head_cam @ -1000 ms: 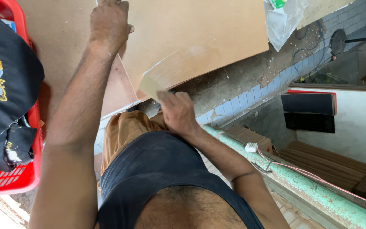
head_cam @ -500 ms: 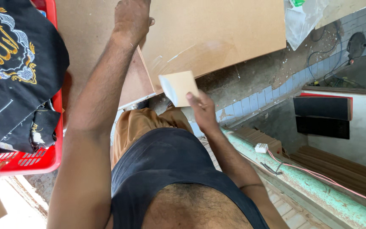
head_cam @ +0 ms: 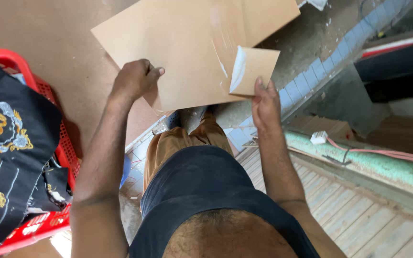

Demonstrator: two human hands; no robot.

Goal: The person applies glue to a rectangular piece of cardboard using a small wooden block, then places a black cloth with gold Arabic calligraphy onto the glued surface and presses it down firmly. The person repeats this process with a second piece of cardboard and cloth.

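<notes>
From the head view, your left hand (head_cam: pixel 132 81) is closed on the lower edge of the large brown board (head_cam: pixel 192 48), gripping it. Your right hand (head_cam: pixel 265 102) pinches the small brown card (head_cam: pixel 254 71), whose white-smeared edge lies against the board's lower right part. Keep the board steady and the card's edge flat on it, I judge. The red basket (head_cam: pixel 48 157) of dark embroidered cloth (head_cam: pixel 10 143) sits left of the board.

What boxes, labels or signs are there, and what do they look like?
Red basket: far left, plastic mesh, holding black cloth with gold and silver embroidery.
Brown board: top middle, flat, white smear, gripped by left hand.
Small card: right hand holds it, white paste along its edge.
No screens seen.
</notes>
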